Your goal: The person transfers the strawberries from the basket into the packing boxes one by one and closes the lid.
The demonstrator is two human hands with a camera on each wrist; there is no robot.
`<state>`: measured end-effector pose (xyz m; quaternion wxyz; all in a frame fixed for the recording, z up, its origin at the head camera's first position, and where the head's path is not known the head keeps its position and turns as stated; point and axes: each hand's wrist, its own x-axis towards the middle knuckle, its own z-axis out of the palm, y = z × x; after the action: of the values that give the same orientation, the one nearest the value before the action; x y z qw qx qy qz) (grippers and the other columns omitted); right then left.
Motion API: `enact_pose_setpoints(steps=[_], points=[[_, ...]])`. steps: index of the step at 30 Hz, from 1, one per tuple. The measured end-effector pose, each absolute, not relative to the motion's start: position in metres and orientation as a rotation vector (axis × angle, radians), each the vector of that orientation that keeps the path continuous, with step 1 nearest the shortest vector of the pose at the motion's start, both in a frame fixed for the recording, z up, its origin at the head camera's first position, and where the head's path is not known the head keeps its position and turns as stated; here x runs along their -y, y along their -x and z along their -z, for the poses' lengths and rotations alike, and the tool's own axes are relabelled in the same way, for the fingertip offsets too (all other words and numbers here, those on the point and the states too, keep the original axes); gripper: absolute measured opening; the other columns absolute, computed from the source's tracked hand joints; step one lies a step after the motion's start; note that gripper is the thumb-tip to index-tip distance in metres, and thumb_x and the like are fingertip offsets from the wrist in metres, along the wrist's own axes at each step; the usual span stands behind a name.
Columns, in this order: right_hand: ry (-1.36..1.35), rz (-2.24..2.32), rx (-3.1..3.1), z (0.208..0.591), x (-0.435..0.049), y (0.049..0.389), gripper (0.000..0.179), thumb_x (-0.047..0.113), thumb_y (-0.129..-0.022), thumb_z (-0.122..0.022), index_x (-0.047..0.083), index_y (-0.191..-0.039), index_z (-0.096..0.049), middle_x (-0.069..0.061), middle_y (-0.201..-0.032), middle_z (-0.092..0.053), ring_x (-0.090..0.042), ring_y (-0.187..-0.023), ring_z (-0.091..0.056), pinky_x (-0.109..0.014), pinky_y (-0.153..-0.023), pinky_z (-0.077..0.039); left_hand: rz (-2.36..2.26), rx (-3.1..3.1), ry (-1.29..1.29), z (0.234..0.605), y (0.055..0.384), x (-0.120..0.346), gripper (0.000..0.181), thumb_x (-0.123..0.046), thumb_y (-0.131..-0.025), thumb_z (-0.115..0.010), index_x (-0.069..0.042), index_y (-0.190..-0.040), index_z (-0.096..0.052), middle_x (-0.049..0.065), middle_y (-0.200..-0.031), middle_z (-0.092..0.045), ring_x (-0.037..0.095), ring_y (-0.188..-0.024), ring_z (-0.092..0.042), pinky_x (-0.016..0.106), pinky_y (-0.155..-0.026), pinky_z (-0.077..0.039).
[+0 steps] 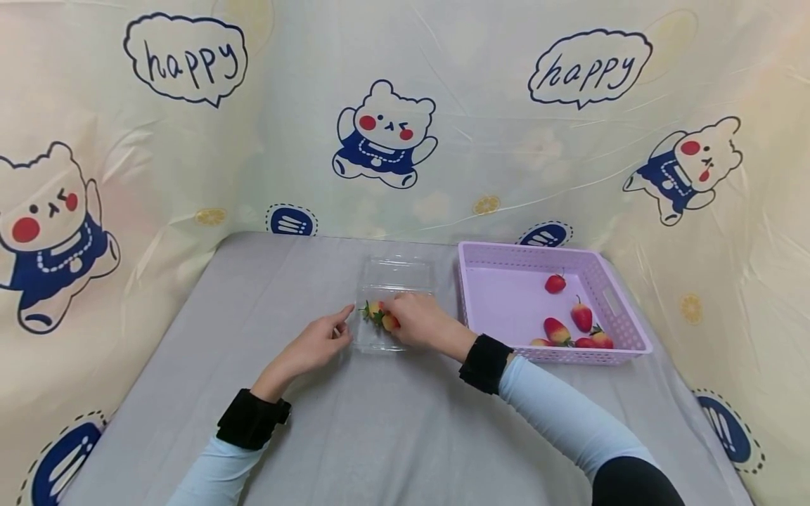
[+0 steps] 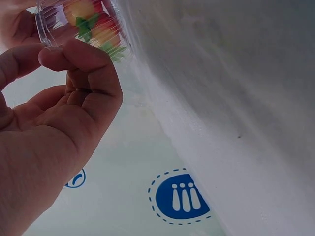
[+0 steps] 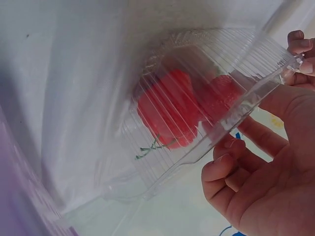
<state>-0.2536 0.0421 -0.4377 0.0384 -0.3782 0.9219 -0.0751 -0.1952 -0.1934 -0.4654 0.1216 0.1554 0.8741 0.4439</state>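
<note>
A clear plastic box (image 1: pixel 380 344) with its lid raised at the back stands on the grey cloth. Inside lie several red and yellow strawberries (image 1: pixel 390 322) with green leaves, also visible through the ribbed wall in the right wrist view. My left hand (image 1: pixel 319 341) is at the box's left side, thumb and forefinger pinching its rim (image 2: pixel 43 30). From the right, my right hand (image 1: pixel 418 320) reaches over the rim. Its thumb and forefinger pinch a strawberry (image 3: pixel 221 93) inside, while the other fingers curl outside the wall. The box wall partly blurs these fingertips.
A purple basket (image 1: pixel 506 256) with perforated walls stands right of the box. Several strawberries (image 1: pixel 581 318) lie in its right half, mostly near the front wall. Behind the table hangs a printed curtain (image 1: pixel 468 140).
</note>
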Motion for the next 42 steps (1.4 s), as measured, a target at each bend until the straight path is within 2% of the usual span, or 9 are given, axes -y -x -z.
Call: enact_pose_setpoints(steps=[12,17,25,35,42], points=[[1.160,0.195,-2.808,0.4427,-0.0389,0.2552,0.027,0.011,-0.090,-0.082,0.009,-0.116,-0.076,-0.001,-0.096,-0.068,-0.017,-0.085,-0.060,-0.030,-0.077,-0.054,-1.281,-2.549,-0.417,0.4641,0.1946,0.1930,0.062,-0.005,-0.104,-0.054,0.011,-0.160,-0.031,0.007,-0.089,-0.054,0.017,-0.067,-0.045,0.027,-0.058,-0.036],[1.158,0.174,-2.805,0.4434,-0.0380,0.2549,0.029,0.010,-0.089,-0.083,0.009,-0.117,-0.076,-0.001,-0.096,-0.068,-0.017,-0.086,-0.060,-0.031,-0.077,-0.054,-1.278,-2.553,-0.438,0.4645,0.1954,0.1930,0.063,-0.005,-0.103,-0.055,0.012,-0.159,-0.032,0.007,-0.089,-0.054,0.016,-0.067,-0.045,0.027,-0.058,-0.036],[1.148,0.197,-2.807,0.4449,-0.0369,0.2543,0.022,0.009,-0.089,-0.082,0.009,-0.110,-0.075,-0.001,-0.093,-0.066,-0.018,-0.082,-0.060,-0.032,-0.073,-0.054,-1.275,-2.556,-0.428,0.4662,0.1957,0.1928,0.063,-0.005,-0.104,-0.055,0.011,-0.159,-0.031,0.007,-0.089,-0.055,0.015,-0.066,-0.046,0.027,-0.059,-0.037],[1.120,0.225,-2.804,0.4458,-0.0376,0.2562,0.031,0.007,-0.089,-0.082,0.008,-0.119,-0.075,-0.002,-0.098,-0.069,-0.018,-0.085,-0.061,-0.033,-0.078,-0.055,-1.276,-2.552,-0.437,0.4656,0.1954,0.1930,0.063,-0.006,-0.104,-0.055,0.011,-0.160,-0.031,0.007,-0.089,-0.055,0.015,-0.066,-0.046,0.026,-0.058,-0.037],[1.111,0.216,-2.808,0.4457,-0.0380,0.2549,0.029,0.008,-0.090,-0.082,0.009,-0.118,-0.075,-0.001,-0.098,-0.069,-0.018,-0.085,-0.060,-0.032,-0.077,-0.054,-1.277,-2.555,-0.450,0.4647,0.1944,0.1934,0.064,-0.007,-0.103,-0.054,0.011,-0.159,-0.031,0.007,-0.090,-0.056,0.015,-0.066,-0.046,0.026,-0.058,-0.037]])
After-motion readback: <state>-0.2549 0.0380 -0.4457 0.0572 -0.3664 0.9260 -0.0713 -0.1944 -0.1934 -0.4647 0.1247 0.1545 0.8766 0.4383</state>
